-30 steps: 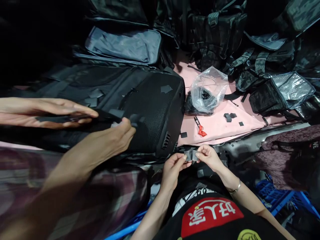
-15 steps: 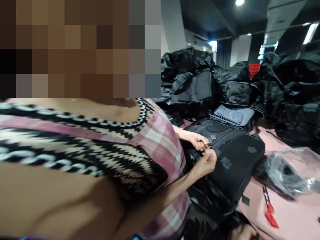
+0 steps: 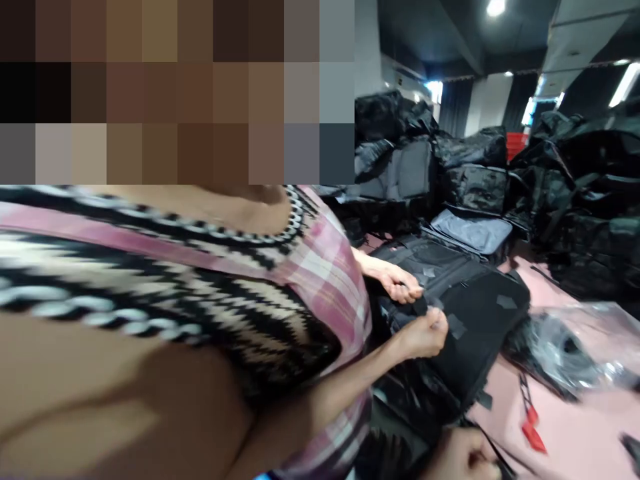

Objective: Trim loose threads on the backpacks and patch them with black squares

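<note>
At the bottom edge, my left hand (image 3: 463,455) is partly cut off and blurred. Its fingers are curled beside a black strap (image 3: 493,445), and what lies inside them is hidden. My right hand is out of view. A large black backpack (image 3: 480,313) with grey patches lies just beyond my left hand. Over its near side are a co-worker's two hands, one (image 3: 400,283) pinched and the other (image 3: 425,333) closed, with something small and dark between them.
A co-worker in a pink plaid garment (image 3: 325,267) fills the left. On the pink table (image 3: 565,427) lie a slim black tool with a red end (image 3: 533,427) and a clear plastic bag (image 3: 570,347). Black bags (image 3: 475,187) are piled behind, near a red crate (image 3: 517,145).
My left hand has moved up and left, showing more of itself. The co-worker's hands have drawn apart, the nearer one shifting right. The view has shifted slightly.
</note>
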Motion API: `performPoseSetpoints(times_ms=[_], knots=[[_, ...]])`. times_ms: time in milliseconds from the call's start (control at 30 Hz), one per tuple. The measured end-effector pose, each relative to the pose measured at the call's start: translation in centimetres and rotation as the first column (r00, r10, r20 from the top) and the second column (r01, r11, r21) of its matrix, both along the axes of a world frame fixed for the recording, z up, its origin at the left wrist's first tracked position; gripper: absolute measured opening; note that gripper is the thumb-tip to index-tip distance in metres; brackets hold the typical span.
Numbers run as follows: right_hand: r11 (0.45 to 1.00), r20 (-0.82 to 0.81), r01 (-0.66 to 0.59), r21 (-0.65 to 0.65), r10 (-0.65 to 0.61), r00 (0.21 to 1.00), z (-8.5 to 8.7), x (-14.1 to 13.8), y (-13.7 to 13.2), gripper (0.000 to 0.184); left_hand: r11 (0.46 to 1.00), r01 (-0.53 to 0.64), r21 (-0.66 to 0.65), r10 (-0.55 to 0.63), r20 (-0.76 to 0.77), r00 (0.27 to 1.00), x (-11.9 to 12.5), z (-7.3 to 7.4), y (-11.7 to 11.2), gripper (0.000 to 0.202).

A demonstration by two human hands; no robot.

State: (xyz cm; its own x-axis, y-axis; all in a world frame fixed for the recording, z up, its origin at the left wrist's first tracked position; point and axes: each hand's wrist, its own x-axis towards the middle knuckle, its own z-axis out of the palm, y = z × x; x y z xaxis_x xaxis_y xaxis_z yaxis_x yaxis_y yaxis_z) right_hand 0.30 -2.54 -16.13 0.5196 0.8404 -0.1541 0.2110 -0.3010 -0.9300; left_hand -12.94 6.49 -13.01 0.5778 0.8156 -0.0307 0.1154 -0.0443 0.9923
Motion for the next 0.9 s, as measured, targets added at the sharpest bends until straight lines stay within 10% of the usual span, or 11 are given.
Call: performPoseSetpoints(times_ms=[133,333,500,767,900], knots=[[0.980,-0.205,-0.178,-0.091,0.157,0.966,2.2,0.4,-5.4,0.026,0.918,0.168,-0.359,-0.110,0.175,0.978,0.3,-0.2,-5.9,0.023],[0.995,-0.440,0.072,0.075,-0.031,0.897,2.0,0.0,-3.9,0.029,0.803,0.053,-0.593,0.106,0.229,0.968,1.4,-0.3,-4.9,0.026],[0.911,-0.406,0.375,0.169,-0.282,0.869,0.7,2.0,-5.3,0.031,0.789,-0.081,-0.608,0.232,0.173,0.957,1.2,-0.7,-4.4,0.030],[0.981,-0.348,0.194,0.030,-0.171,0.922,-1.2,2.1,-6.0,0.041,0.799,-0.077,-0.597,0.177,0.112,0.978,2.1,-1.2,-5.6,0.032],[0.996,-0.058,0.083,0.011,-0.082,0.995,-1.6,1.6,-5.4,0.039,0.809,-0.050,-0.586,0.156,0.132,0.979,2.5,-1.7,-6.2,0.029]])
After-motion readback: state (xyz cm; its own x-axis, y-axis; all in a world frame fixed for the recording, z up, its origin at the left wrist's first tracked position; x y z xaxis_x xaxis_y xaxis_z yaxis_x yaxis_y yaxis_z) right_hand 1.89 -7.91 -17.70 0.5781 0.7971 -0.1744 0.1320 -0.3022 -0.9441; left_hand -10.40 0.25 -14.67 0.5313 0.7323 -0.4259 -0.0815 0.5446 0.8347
